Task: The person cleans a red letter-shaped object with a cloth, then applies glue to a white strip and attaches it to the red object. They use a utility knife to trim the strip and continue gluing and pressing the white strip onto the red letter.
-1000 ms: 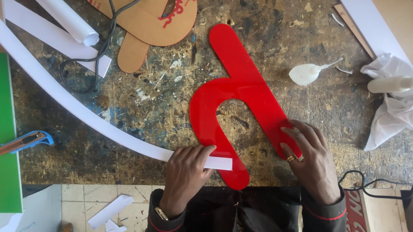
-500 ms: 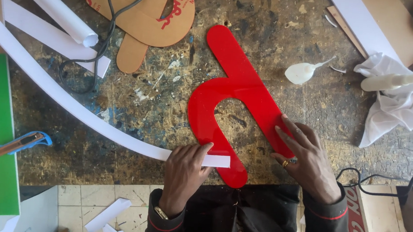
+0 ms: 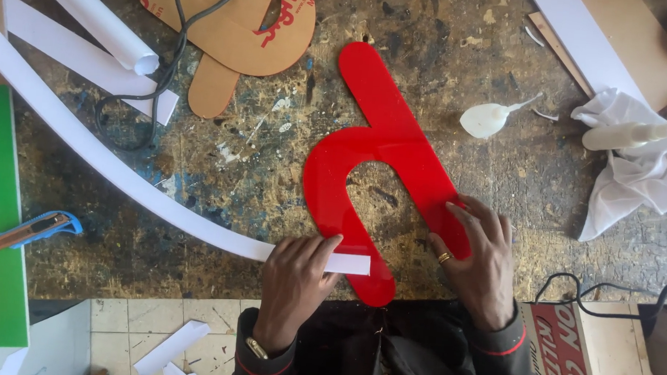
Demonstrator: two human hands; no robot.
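Left hand [image 3: 295, 276] pinches the white strip [image 3: 113, 166] at 6 o'clock of the red letter [image 3: 387, 156]; right hand [image 3: 482, 259] presses flat at 4 o'clock.

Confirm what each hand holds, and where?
Left hand pinches the white strip at its end, on the red letter. Right hand presses flat on the letter's stem edge.

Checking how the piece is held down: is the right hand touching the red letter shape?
Touching. The head view shows the right hand lying flat with its fingers pressed on the red letter shape.
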